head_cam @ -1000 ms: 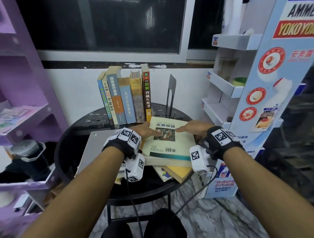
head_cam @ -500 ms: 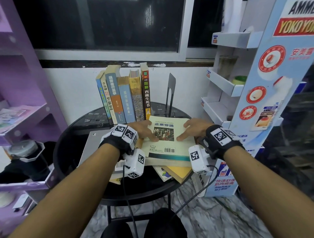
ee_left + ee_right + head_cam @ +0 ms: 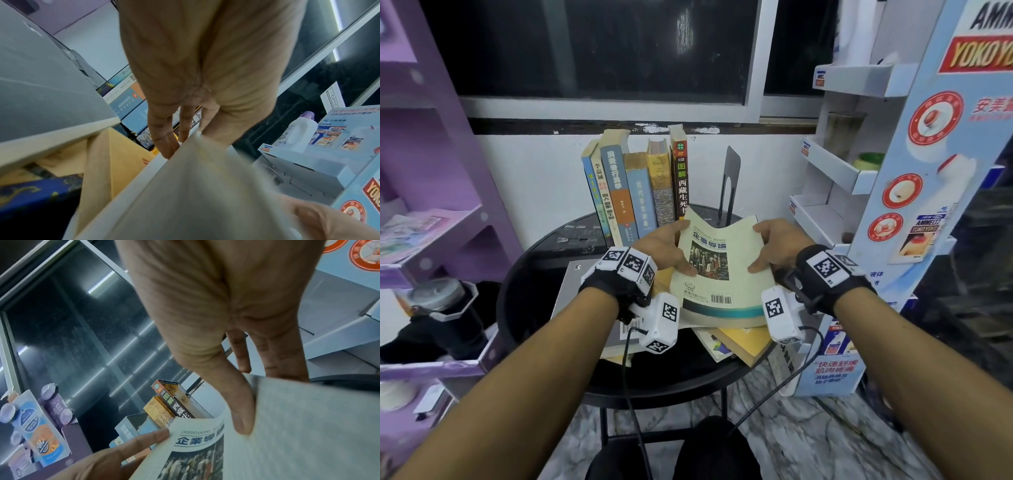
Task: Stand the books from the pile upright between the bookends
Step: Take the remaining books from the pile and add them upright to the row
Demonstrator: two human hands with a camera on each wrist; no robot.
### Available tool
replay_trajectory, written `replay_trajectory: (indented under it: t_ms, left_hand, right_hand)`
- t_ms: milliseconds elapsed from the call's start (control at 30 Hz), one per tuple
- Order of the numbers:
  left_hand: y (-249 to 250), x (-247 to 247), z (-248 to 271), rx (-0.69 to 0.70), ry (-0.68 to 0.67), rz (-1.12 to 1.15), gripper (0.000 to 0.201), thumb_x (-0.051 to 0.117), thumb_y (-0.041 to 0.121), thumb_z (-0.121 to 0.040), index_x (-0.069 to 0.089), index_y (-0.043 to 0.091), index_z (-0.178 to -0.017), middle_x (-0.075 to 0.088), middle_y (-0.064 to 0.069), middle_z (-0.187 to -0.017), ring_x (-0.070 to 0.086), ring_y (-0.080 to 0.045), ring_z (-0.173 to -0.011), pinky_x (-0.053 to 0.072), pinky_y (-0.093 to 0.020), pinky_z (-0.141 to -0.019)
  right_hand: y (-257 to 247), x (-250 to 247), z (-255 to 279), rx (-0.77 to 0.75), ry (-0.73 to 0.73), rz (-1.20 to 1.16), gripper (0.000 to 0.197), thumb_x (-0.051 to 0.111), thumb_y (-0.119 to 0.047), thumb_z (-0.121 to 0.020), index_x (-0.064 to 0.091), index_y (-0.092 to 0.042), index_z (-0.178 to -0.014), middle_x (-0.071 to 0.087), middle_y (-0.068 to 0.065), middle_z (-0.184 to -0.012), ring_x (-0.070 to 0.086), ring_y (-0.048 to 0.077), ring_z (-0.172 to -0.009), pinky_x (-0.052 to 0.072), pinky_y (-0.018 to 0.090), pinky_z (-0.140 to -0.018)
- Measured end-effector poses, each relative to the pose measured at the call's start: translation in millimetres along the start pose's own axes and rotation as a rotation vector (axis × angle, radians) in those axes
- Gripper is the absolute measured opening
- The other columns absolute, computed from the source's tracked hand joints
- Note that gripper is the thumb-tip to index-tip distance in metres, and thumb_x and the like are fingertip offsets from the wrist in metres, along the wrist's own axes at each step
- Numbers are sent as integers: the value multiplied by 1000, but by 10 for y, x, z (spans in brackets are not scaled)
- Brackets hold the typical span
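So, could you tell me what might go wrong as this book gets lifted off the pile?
1. The pale green book is a bending softcover, gripped at its side edges by the left hand and right hand; it could sag or slip.
2. The standing books lean, so nudging them might topple the row.
3. The gap before the black bookend looks narrow.

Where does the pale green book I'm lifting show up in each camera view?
Head: pale green book centre, between both hands.
Left wrist: its pale underside fills lower centre.
Right wrist: cover lower right, under the thumb.
Shared landmark: red-spined upright book.
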State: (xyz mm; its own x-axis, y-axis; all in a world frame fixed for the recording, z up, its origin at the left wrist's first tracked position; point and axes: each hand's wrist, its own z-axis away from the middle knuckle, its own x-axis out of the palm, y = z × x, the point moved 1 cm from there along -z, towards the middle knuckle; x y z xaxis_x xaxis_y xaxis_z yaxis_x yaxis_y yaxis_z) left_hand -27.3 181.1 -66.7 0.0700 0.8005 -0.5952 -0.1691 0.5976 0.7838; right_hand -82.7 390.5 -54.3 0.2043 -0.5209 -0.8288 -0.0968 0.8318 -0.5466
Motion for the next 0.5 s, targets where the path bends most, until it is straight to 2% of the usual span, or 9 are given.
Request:
replay_trajectory:
  t_ms: [100,167,233,333,433,500]
  left_hand:
    - [5,-1,47,38,29,79,102,74,-13,-71,20,16,-152,46,-5,-141,44,-23,-130,36,-32,-105]
    - [9,-11,76,67,61,149,105,73,-17,-69,21,19,-152,46,-6,-140,47,-26,-128,38,-40,-107]
    - [35,-34,96,106,93,193,109,74,-18,-66,22,25,-152,48,-1,-135,51,-28,-124,44,-46,-102]
    - [115,-100,130,201,147,263,114,72,-22,-64,21,31,-152,49,2,-122,54,-28,-120,49,-48,-94]
    - [167,-156,162,298,199,332,120,72,-24,-63,17,37,-151,50,1,-129,55,-24,-118,52,-52,-89]
    - [167,-179,168,345,230,387,124,71,-25,-62,13,39,-151,48,4,-134,57,-15,-113,57,-44,-80]
  right_hand:
    - [12,-14,21,-43,47,-22,92,85,-6,-67,39,-17,-147,49,6,-142,48,26,-128,40,37,-108]
    - [22,-38,54,-81,104,-68,91,85,-5,-67,41,-18,-145,49,6,-141,48,24,-127,38,34,-105]
    - [19,-63,82,-126,159,-111,91,86,-4,-64,43,-18,-144,50,7,-139,49,24,-125,40,32,-101]
    - [-15,-98,82,-181,251,-177,95,89,-5,-61,45,-23,-142,48,9,-135,51,26,-120,44,36,-101]
    - [-57,-104,71,-223,329,-212,100,90,-8,-58,41,-30,-143,46,8,-130,54,27,-113,47,44,-100]
    - [-64,-101,68,-262,372,-249,106,91,-8,-58,36,-33,-146,46,6,-129,58,25,-106,51,46,-95]
